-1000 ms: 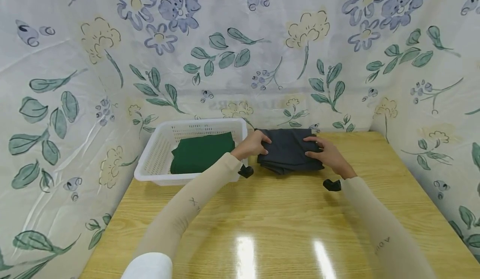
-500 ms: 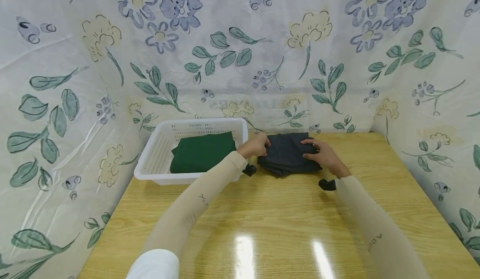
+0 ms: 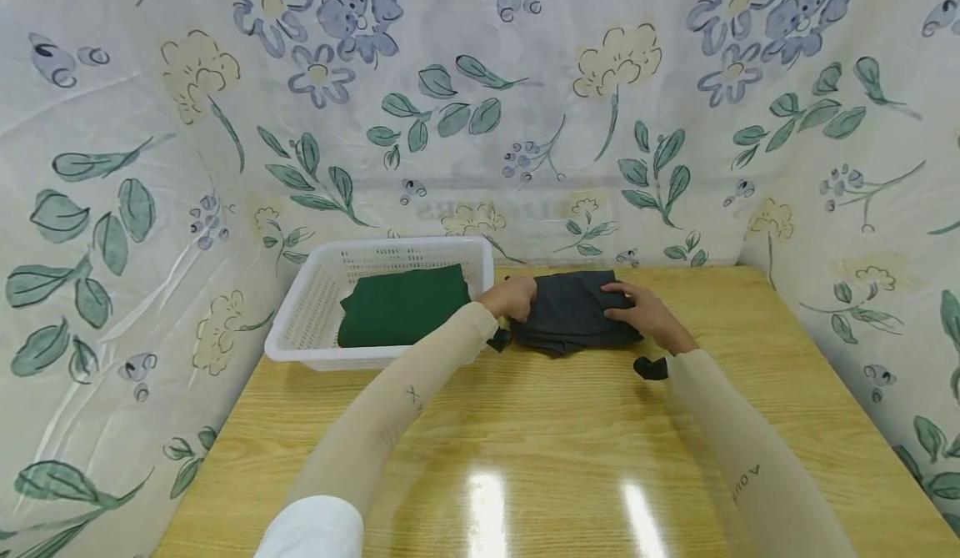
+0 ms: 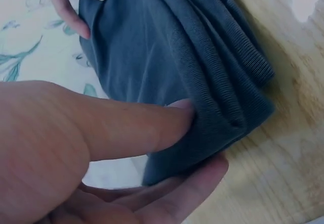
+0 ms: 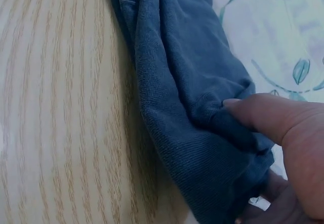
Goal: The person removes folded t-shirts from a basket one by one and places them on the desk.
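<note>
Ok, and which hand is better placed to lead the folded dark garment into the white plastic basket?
Probably the left hand: it is beside the white plastic basket and pinches the basket-side end of the folded dark garment. The right hand grips the opposite end, farther from the basket.

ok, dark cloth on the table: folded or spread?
Folded. The dark cloth sits as a compact bundle, and the left wrist view shows stacked layers.
</note>
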Tool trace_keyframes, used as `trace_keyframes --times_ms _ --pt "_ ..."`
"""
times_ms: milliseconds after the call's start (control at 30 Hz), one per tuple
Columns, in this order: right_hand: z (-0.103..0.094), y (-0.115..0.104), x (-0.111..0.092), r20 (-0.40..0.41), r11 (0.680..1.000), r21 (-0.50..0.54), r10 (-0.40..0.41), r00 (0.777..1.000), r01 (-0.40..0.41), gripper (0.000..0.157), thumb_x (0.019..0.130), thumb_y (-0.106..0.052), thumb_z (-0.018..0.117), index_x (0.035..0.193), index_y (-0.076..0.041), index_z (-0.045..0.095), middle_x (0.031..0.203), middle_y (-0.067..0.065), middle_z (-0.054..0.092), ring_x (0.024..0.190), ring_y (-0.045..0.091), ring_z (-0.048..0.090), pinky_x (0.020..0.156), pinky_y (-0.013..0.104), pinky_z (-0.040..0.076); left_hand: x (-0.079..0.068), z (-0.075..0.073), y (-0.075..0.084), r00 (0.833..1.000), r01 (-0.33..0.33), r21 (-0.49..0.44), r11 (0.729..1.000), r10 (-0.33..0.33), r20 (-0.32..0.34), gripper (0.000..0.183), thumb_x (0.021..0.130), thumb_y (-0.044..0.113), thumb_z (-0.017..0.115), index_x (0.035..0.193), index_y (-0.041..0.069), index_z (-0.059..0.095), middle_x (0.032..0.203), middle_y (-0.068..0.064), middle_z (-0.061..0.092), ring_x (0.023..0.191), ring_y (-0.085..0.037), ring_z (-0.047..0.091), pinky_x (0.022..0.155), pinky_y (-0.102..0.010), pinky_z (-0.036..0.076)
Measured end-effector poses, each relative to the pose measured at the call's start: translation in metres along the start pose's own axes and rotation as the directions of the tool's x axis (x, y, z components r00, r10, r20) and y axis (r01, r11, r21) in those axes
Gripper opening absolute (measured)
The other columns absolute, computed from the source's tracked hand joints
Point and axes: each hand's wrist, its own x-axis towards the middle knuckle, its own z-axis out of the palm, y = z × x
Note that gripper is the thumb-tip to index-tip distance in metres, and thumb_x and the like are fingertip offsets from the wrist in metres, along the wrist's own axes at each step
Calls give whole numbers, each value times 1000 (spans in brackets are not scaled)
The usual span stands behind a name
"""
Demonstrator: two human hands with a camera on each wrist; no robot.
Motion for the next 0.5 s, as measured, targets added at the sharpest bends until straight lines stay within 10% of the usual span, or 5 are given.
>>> trace_keyframes --times_ms 233,500 --pt "0 -6 0 -36 995 -102 11 999 -14 51 93 -24 64 140 -14 47 150 22 27 134 43 28 100 58 35 2 1 -1 999 29 86 996 -25 -45 17 93 14 62 108 6 62 113 -12 61 107 -32 50 103 -44 33" --pt "-4 -10 -10 -133 989 -146 -8 991 -12 48 94 -27 62 138 -11 48 145 22 37 125 43 40 94 55 42 -7 -6 0 989 -53 -132 990 33 -146 19 93 24 63 81 11 59 73 4 45 63 -11 38 60 -27 35"
